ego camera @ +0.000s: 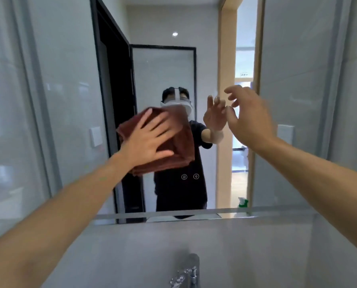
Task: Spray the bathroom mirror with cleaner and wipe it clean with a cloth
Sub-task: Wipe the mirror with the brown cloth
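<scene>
Rust-brown cloth [171,146], folded thick, soft and light by the look of it: pressed flat against the mirror [163,75] near its middle, above the lower edge. Left hand [150,138]: fingers spread straight over the cloth, pushing rather than gripping; a broad flat palm seems the best hold for something this limp. Right hand [250,117]: empty, fingers loosely curled, raised close to the glass toward the right edge; contact cannot be told. Green-and-white spray bottle [243,202]: seen only reflected, at the mirror's lower right. Chrome tap [189,273]: below the mirror. Glass likely slick and fragile; even pressure advised.
</scene>
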`<action>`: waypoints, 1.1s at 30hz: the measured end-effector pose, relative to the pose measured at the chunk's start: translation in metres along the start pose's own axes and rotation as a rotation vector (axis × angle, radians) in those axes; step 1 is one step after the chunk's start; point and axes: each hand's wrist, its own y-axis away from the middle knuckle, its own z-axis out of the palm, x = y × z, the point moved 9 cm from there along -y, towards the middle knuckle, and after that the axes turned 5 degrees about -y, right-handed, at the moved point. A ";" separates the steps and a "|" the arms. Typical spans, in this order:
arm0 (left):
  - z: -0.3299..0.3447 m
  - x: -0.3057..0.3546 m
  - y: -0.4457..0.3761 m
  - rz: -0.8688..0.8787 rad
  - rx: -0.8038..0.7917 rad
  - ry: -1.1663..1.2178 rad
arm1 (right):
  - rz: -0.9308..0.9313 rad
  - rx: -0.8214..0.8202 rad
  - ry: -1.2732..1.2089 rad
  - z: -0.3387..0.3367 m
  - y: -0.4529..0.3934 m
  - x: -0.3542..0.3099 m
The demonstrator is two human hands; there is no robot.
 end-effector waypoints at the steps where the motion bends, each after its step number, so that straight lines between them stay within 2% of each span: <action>1: -0.009 -0.040 -0.013 -0.109 -0.004 -0.030 | -0.006 0.018 -0.027 0.002 -0.005 -0.010; 4: -0.026 -0.121 -0.025 -0.437 -0.021 -0.062 | -0.038 0.055 -0.114 0.011 -0.017 -0.042; 7: -0.025 -0.114 -0.012 -0.583 -0.026 -0.073 | -0.091 0.066 -0.164 0.024 -0.022 -0.072; 10: -0.010 -0.057 0.022 -0.628 -0.034 -0.006 | -0.118 0.069 -0.213 0.037 -0.022 -0.088; 15: 0.028 0.081 0.124 -0.513 -0.103 0.134 | -0.135 0.009 -0.271 0.075 -0.005 -0.112; 17: 0.042 0.103 0.167 -0.544 -0.144 0.130 | -0.157 -0.030 -0.296 0.089 0.003 -0.123; 22: 0.057 0.067 0.251 -0.750 -0.182 0.077 | -0.200 -0.106 -0.337 0.111 0.013 -0.146; 24: 0.057 0.037 0.292 -0.918 -0.185 0.062 | -0.207 -0.126 -0.344 0.117 0.016 -0.153; 27: 0.047 -0.012 0.348 -1.234 -0.060 0.129 | -0.251 -0.146 -0.322 0.121 0.019 -0.165; 29: 0.041 -0.022 0.350 -1.329 0.007 0.178 | -0.278 -0.153 -0.322 0.121 0.017 -0.172; 33: 0.030 -0.021 0.297 -1.377 0.074 0.151 | -0.300 -0.148 -0.337 0.118 0.013 -0.181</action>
